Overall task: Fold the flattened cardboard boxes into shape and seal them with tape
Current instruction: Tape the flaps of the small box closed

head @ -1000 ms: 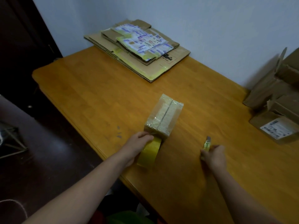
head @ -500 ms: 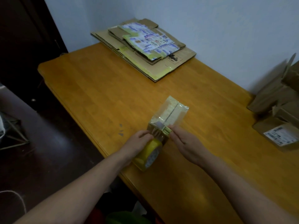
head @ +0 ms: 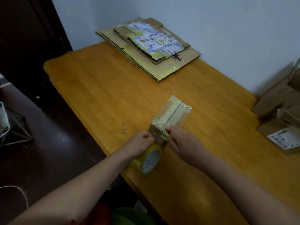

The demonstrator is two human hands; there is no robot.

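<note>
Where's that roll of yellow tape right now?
In the head view, the yellow tape roll is at the table's near edge, under the left hand, on the near side of the small taped box.

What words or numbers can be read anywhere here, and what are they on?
"UN3481", upside down, probably: large flattened cardboard sheet.
Blue print on the top flattened box: too blurred.
Shipping label on the right-hand box: too small.
Tape roll core: pattern, nothing legible.
</note>
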